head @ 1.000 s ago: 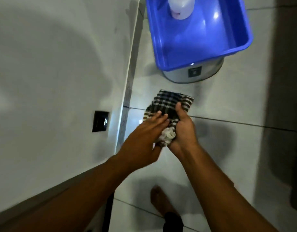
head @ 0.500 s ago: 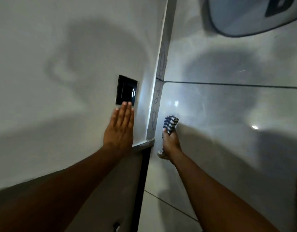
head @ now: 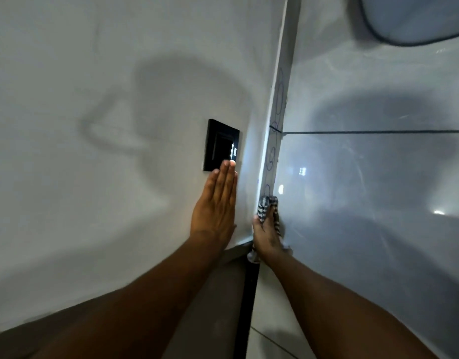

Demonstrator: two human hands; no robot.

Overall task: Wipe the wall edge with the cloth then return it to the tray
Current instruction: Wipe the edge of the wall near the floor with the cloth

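Checked cloth [head: 265,209], lower centre of frame, bunched in the right hand [head: 266,235] and pressed on the wall edge [head: 271,156]. Left hand [head: 216,206] flat and spread on the wall, holding nothing. Cloth looks soft, light, limp; a bunched fistful should hold best.

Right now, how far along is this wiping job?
Done: the cloth is out of the tray and bunched in the right hand. In hand: it is pressed to the wall edge, low down, with pen-like loops above it; the left hand lies flat on the wall. Left: wiping upward, then returning the cloth to the tray, not in view.
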